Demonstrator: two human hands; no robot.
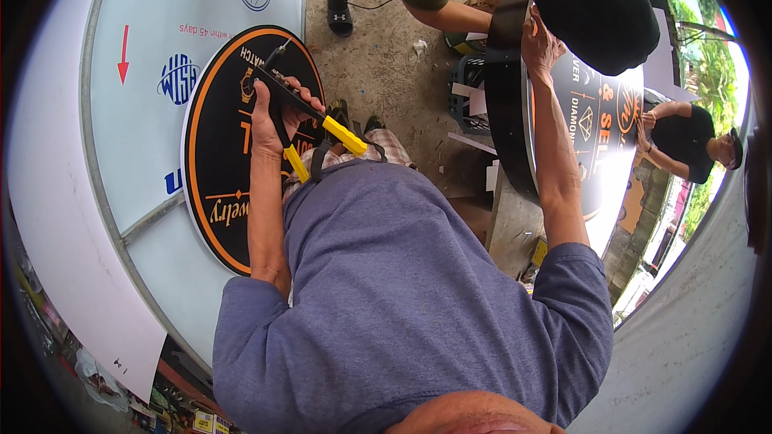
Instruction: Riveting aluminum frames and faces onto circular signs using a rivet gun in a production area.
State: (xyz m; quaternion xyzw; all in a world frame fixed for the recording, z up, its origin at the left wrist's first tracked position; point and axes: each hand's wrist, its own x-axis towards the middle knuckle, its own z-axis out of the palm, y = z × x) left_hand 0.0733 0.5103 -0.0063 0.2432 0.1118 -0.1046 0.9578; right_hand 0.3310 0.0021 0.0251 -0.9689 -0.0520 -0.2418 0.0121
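My left hand (281, 116) is closed around a black hand riveter (299, 98) with yellow grips, its nose pointing up and away from me. Behind that hand leans a round black sign panel (221, 141) with an orange ring. On the right stands a thick round sign (591, 124) with a deep black side wall. My right hand (544, 47) reaches to its black edge, fingers bent together there; whatever they pinch is too small to make out. A co-worker in a black cap (599, 12) bends over the same sign, one arm reaching to its far side.
A white panel (149, 16) in a metal frame stands along my left. Under the thick sign sits a blue-grey plastic crate (469, 96) with white scraps. Another person in a black shirt (683, 141) is at the sign's right side. A cable (362, 6) crosses the concrete floor.
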